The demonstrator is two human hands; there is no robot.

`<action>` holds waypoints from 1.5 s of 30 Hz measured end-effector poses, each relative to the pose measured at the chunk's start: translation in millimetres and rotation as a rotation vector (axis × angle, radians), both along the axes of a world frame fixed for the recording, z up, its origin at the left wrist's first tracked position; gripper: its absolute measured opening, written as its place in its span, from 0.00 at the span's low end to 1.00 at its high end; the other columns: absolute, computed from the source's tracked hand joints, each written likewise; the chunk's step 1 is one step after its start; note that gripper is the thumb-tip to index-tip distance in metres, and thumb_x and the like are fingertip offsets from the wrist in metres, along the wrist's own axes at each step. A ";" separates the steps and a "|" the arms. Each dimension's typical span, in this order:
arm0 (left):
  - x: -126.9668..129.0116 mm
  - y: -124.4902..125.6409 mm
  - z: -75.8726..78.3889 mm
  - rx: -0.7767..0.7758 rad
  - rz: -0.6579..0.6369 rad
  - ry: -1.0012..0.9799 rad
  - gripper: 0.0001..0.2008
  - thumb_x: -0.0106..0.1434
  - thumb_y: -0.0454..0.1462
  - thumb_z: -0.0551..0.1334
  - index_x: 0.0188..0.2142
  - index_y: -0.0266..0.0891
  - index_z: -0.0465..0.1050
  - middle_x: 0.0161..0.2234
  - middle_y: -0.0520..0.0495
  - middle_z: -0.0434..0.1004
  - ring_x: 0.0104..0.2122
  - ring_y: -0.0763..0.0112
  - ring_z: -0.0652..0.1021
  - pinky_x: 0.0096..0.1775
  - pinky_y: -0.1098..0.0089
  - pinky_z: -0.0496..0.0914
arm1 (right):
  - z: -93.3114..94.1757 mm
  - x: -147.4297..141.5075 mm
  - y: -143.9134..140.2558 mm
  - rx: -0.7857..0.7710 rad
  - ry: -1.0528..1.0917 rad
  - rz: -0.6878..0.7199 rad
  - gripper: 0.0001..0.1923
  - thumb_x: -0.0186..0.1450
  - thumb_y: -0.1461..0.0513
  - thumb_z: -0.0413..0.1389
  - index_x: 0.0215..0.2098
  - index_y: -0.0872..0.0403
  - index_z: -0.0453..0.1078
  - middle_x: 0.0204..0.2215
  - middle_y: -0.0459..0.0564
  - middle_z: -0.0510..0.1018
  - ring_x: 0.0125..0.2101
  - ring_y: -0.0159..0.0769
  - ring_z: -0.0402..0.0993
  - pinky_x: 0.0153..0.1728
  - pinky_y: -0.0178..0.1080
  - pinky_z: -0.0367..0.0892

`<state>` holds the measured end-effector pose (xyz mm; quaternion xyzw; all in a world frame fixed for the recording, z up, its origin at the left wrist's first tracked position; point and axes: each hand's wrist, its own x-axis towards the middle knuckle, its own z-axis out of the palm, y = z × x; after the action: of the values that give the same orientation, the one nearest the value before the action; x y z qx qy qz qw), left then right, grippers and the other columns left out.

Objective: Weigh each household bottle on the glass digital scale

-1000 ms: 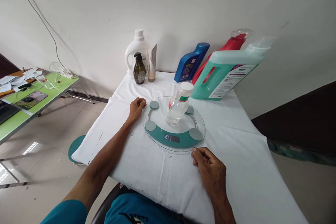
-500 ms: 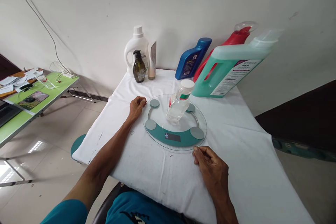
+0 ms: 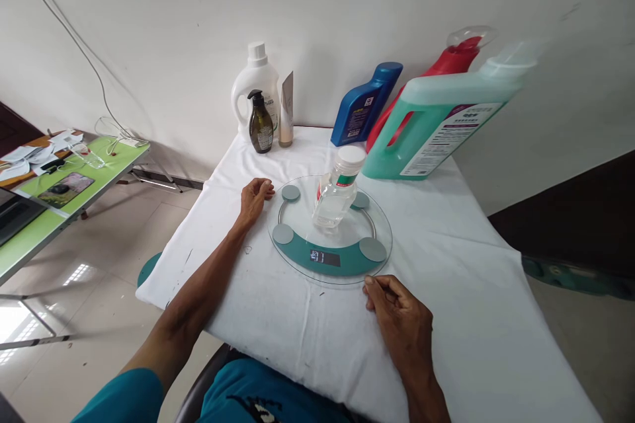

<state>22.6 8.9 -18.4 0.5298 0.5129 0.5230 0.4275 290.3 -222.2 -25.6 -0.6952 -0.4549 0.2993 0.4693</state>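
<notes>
A round glass bathroom scale (image 3: pixel 325 260) with teal trim and a lit display lies on the white-covered table. On its plate stands a clear jar (image 3: pixel 332 201) with a white lid, colourless contents and a green-and-red label; neither hand touches it. My left hand (image 3: pixel 254 199) rests on the cloth at the scale's left edge, its fingers loosely curled in. At the front right rim is my right hand (image 3: pixel 399 317), thumb and fingers pinched together with their tips at the glass edge. Whether anything is between those fingertips is hidden.
Along the wall stand a white jug (image 3: pixel 256 86), a dark pump bottle (image 3: pixel 260 125), a tube (image 3: pixel 286 109), a blue bottle (image 3: pixel 364 106), a red bottle (image 3: pixel 454 61) and a large green jug (image 3: pixel 436 122). A green table (image 3: pixel 119 158) stands at left.
The view has shifted slightly. The digits on the scale's display look different. Both hands and the jar keep about the same places.
</notes>
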 end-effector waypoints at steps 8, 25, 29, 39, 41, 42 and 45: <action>15.8 -18.6 42.6 0.230 -0.090 0.094 0.34 0.67 0.61 0.63 0.61 0.41 0.69 0.57 0.35 0.80 0.58 0.55 0.79 0.57 0.54 0.74 | -1.3 0.4 0.9 -0.015 -0.020 0.012 0.23 0.69 0.43 0.59 0.26 0.49 0.70 0.18 0.42 0.72 0.23 0.33 0.71 0.28 0.33 0.66; 50.1 -0.8 73.4 0.441 -0.417 0.184 0.43 0.67 0.67 0.59 0.71 0.47 0.59 0.66 0.35 0.73 0.67 0.44 0.73 0.64 0.43 0.67 | -2.9 1.2 0.7 -0.049 -0.027 -0.028 0.21 0.69 0.44 0.60 0.27 0.49 0.72 0.19 0.42 0.74 0.24 0.33 0.73 0.28 0.32 0.68; 65.7 4.5 69.4 0.482 -0.563 0.247 0.55 0.59 0.68 0.66 0.76 0.53 0.47 0.72 0.35 0.65 0.72 0.39 0.66 0.68 0.37 0.59 | -3.9 1.5 0.9 -0.058 -0.015 -0.028 0.21 0.69 0.45 0.60 0.27 0.49 0.72 0.19 0.43 0.74 0.24 0.33 0.73 0.29 0.32 0.69; 94.0 6.3 76.0 0.414 -0.652 0.271 0.60 0.52 0.64 0.75 0.75 0.49 0.50 0.71 0.34 0.63 0.72 0.37 0.64 0.69 0.38 0.60 | -2.2 1.4 0.0 -0.073 -0.001 -0.053 0.22 0.69 0.44 0.60 0.27 0.50 0.72 0.19 0.43 0.73 0.23 0.33 0.73 0.28 0.32 0.70; 96.5 2.9 78.7 0.401 -0.651 0.257 0.58 0.51 0.63 0.76 0.73 0.47 0.56 0.67 0.36 0.68 0.69 0.37 0.69 0.67 0.40 0.65 | 0.1 1.0 0.4 -0.089 0.000 -0.055 0.22 0.69 0.44 0.60 0.27 0.50 0.72 0.19 0.43 0.73 0.23 0.33 0.73 0.28 0.32 0.70; 97.3 1.0 79.9 0.399 -0.653 0.256 0.57 0.50 0.63 0.76 0.72 0.46 0.58 0.66 0.36 0.69 0.68 0.37 0.70 0.65 0.40 0.68 | 0.9 0.9 0.6 -0.094 -0.001 -0.053 0.22 0.69 0.44 0.60 0.27 0.50 0.72 0.19 0.43 0.74 0.23 0.34 0.73 0.28 0.33 0.70; 98.1 -4.5 82.3 0.406 -0.647 0.285 0.55 0.48 0.62 0.78 0.68 0.44 0.63 0.62 0.37 0.73 0.64 0.37 0.74 0.61 0.42 0.72 | 1.3 0.7 1.2 -0.092 -0.004 -0.048 0.22 0.68 0.44 0.60 0.27 0.50 0.72 0.19 0.44 0.74 0.23 0.34 0.74 0.28 0.33 0.71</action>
<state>120.7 4.4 63.9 0.8046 0.2599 0.3734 0.3815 291.1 -220.9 -24.3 -0.7273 -0.4248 0.3071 0.4430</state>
